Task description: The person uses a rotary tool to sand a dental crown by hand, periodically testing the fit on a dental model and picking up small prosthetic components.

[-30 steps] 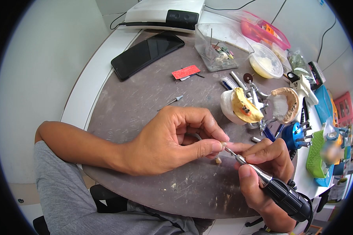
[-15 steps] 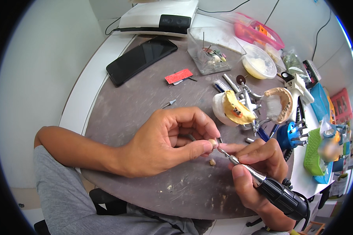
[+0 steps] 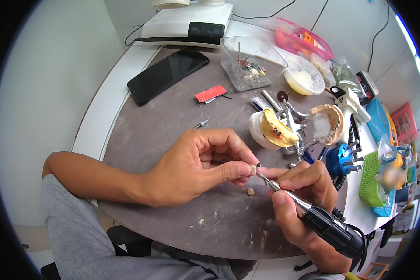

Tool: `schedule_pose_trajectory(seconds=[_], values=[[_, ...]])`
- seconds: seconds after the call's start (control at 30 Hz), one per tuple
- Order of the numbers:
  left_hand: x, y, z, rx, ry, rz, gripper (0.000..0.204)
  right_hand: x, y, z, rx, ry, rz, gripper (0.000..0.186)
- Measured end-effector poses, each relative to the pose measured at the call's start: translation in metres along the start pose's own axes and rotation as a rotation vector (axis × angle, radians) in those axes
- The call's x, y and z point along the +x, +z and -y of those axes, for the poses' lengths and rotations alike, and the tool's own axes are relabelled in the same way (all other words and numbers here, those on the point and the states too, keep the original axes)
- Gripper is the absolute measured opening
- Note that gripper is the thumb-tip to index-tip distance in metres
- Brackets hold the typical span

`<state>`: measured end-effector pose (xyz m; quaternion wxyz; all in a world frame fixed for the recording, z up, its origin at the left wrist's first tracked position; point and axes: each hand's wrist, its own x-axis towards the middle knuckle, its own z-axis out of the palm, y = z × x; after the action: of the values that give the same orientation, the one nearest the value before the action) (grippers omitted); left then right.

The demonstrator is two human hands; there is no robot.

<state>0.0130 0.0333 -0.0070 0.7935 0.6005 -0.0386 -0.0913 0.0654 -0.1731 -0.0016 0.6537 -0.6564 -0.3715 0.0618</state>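
Note:
My left hand (image 3: 186,170) pinches a small tooth-coloured dental crown (image 3: 252,167) between thumb and forefinger, partly covered by the fingertips. My right hand (image 3: 305,186) grips a black and silver rotary handpiece (image 3: 331,231) like a pen. The bur at its tip meets or nearly meets the crown; actual contact is too small to tell. Another small tooth-coloured piece (image 3: 250,191) lies on the brown worktop just below the fingertips. Beyond my right hand stands an articulator with a yellow and white dental cast (image 3: 277,129) and a beige dental cast (image 3: 325,123).
A black phone (image 3: 168,74), a red strip (image 3: 211,94) and a clear bin of burs (image 3: 252,84) lie farther back. Rightward stand a round tub (image 3: 304,77), a blue bur holder (image 3: 339,160) and a green basket (image 3: 371,177). A white machine (image 3: 182,28) is at the back.
The surroundings shift slightly leftward in the picture. Both hands keep their grips, and the crown sits slightly differently between the left fingertips, with the bur still close by.

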Motion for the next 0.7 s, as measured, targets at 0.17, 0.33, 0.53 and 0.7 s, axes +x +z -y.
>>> schedule_pose_trajectory(seconds=[0.17,0.33,0.53,0.7], values=[[0.000,0.000,-0.001,0.001,-0.014,-0.006,0.012,0.000,0.002,-0.002,0.009,-0.022,-0.006,0.019],[0.000,0.000,0.000,0.018,0.009,0.002,0.013,0.000,0.000,-0.005,0.005,-0.052,0.015,0.019],[-0.001,-0.001,0.000,0.020,0.003,0.014,0.011,0.001,0.001,-0.003,0.008,-0.037,0.004,0.020],[0.001,-0.001,-0.001,0.028,-0.003,0.018,0.011,-0.002,-0.006,0.005,-0.016,0.051,0.131,0.017]])
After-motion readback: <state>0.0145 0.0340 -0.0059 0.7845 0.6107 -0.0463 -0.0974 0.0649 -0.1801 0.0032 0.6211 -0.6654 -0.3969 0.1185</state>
